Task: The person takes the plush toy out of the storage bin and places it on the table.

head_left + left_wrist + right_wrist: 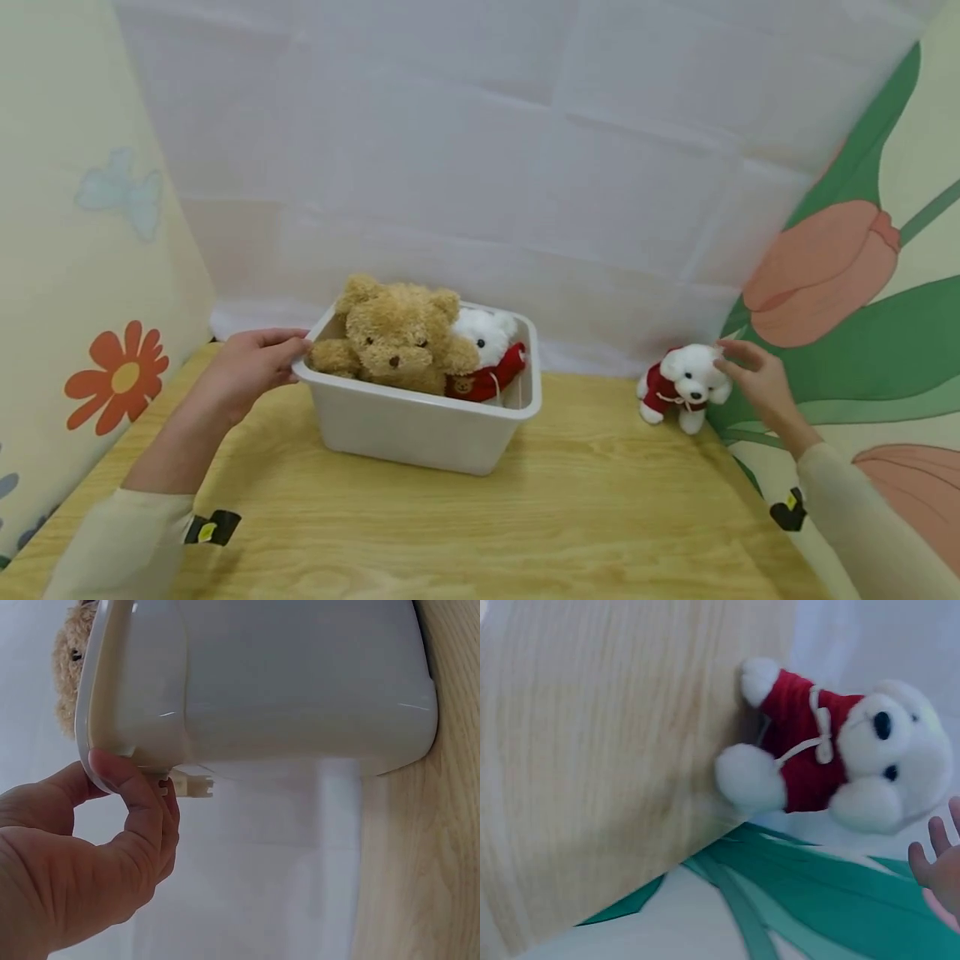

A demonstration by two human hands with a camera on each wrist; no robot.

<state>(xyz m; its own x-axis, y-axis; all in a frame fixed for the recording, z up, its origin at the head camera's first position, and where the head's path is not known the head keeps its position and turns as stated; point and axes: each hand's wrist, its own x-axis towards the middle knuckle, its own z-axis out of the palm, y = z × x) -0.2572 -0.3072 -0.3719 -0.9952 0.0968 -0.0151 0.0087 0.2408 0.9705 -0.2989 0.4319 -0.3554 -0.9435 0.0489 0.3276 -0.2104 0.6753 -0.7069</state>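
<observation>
My left hand point(255, 367) grips the left rim of a white plastic bin point(408, 429), thumb and fingers pinching the lip in the left wrist view. Inside the bin sit a tan teddy bear point(397, 333) and a white plush toy point(487, 333) in a red top, the bear partly covering it. Far right on the table, a white plush dog point(693, 375) in a red hoodie with white drawstrings stands on its feet. Beside its head is my right hand point(761, 383), fingers parted and bent a little. In the right wrist view those fingers point(939, 836) hold nothing.
The wood-grain table point(600, 500) carries the bin and the dog. White cloth point(465, 167) hangs behind it. Side panels painted with a red flower point(123, 377) and a pink tulip point(821, 275) flank the table, the right one close to my right hand.
</observation>
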